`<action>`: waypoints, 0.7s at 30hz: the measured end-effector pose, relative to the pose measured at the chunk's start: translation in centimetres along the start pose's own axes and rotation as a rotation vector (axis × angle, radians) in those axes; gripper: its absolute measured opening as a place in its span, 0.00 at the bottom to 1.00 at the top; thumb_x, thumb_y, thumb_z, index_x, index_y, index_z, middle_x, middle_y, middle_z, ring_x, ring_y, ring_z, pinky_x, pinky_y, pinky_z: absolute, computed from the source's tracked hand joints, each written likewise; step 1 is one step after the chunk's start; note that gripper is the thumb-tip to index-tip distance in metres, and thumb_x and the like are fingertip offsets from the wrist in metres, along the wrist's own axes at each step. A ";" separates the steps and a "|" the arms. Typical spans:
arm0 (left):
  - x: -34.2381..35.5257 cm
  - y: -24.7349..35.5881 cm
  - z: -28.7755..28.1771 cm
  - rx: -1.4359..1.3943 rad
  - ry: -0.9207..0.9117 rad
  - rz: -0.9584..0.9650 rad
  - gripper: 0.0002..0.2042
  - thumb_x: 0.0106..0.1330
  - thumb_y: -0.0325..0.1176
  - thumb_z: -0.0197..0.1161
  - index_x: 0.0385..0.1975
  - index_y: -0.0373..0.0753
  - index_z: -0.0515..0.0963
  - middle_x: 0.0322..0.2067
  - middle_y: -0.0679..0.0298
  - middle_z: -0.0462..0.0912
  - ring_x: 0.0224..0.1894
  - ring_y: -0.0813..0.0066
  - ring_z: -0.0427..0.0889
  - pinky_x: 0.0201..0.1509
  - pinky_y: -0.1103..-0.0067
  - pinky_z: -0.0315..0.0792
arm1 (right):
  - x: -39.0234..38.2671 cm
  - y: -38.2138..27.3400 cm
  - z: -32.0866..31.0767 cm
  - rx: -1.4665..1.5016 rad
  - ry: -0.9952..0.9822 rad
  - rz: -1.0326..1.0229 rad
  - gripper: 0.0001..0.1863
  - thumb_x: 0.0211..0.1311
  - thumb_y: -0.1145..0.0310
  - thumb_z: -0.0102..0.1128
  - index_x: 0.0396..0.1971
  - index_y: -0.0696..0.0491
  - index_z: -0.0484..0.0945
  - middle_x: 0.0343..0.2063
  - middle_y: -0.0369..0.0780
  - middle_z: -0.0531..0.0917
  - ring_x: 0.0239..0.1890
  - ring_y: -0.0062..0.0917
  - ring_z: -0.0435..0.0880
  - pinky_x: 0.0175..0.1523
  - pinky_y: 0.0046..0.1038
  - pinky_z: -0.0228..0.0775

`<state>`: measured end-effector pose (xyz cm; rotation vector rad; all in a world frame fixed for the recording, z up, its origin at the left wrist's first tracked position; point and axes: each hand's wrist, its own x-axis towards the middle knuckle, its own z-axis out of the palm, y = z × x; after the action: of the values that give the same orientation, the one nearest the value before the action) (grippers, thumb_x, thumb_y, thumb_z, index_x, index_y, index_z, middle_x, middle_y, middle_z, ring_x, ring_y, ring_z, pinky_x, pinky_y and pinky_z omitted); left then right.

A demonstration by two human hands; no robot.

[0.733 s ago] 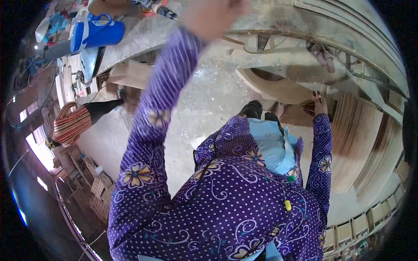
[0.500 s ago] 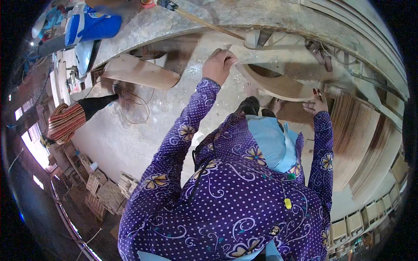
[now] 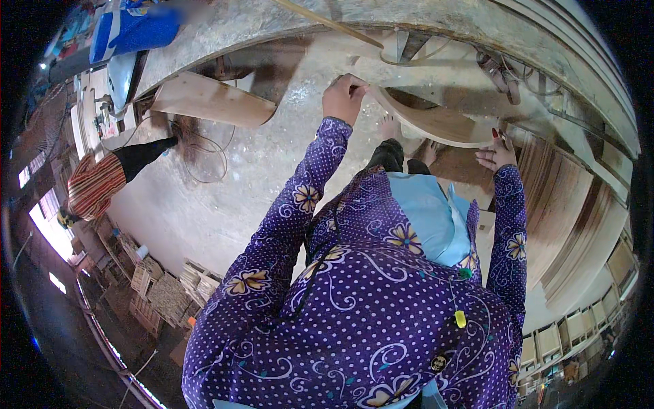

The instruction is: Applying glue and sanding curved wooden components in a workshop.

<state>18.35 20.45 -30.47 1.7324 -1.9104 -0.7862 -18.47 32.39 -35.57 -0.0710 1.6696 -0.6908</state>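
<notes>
A thin curved wooden panel point(image 3: 453, 127) hangs between my two hands, bowed toward me, with its pale edge and hollow inner face showing. My left hand point(image 3: 343, 99) pinches its left end between thumb and fingers. At the other end my right hand point(image 3: 498, 151) has its fingers closed about the panel's edge, the fingertips partly hidden. Both purple patterned sleeves reach forward from the lower edge. Under the panel, my bare foot point(image 3: 389, 128) shows on the pale floor.
A long workbench point(image 3: 259, 31) curves across the far side. Beneath it on the left is another curved panel point(image 3: 212, 99); flat boards point(image 3: 552, 204) are stacked at right. A blue container point(image 3: 136, 34) sits far left. A person in a striped garment point(image 3: 99, 185) is at left, near a cable point(image 3: 204, 153).
The panel has tilted, so more of its hollow inner face shows. Both hands keep hold of its ends. The whole view has shifted slightly, with the bench higher in the picture.
</notes>
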 end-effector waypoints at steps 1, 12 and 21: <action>0.3 -0.6 0.2 -0.156 -0.034 -0.067 0.05 0.51 0.27 0.61 0.27 0.37 0.75 0.26 0.58 0.78 0.28 0.66 0.78 0.32 0.76 0.72 | -0.1 -0.1 0.2 -0.001 -0.002 0.001 0.31 0.61 0.52 0.47 0.58 0.38 0.40 0.32 0.49 0.77 0.31 0.37 0.81 0.32 0.38 0.77; 1.3 -2.8 0.7 -0.896 -0.277 -0.567 0.05 0.53 0.25 0.62 0.29 0.34 0.77 0.28 0.63 0.80 0.28 0.80 0.78 0.33 0.84 0.75 | -0.6 -0.8 0.4 0.022 0.018 0.101 0.33 0.58 0.52 0.51 0.57 0.42 0.45 0.32 0.49 0.77 0.29 0.37 0.81 0.32 0.37 0.77; 1.0 -2.3 1.8 -0.970 -0.204 -0.633 0.08 0.55 0.30 0.63 0.31 0.34 0.76 0.30 0.61 0.80 0.30 0.75 0.79 0.36 0.81 0.76 | 0.3 0.0 -0.1 0.046 0.062 0.074 0.21 0.61 0.57 0.47 0.49 0.51 0.55 0.33 0.47 0.76 0.30 0.39 0.81 0.34 0.39 0.75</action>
<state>18.69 19.52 -33.39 1.5757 -0.7343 -1.7859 -18.61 32.32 -35.79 0.0450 1.7065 -0.6814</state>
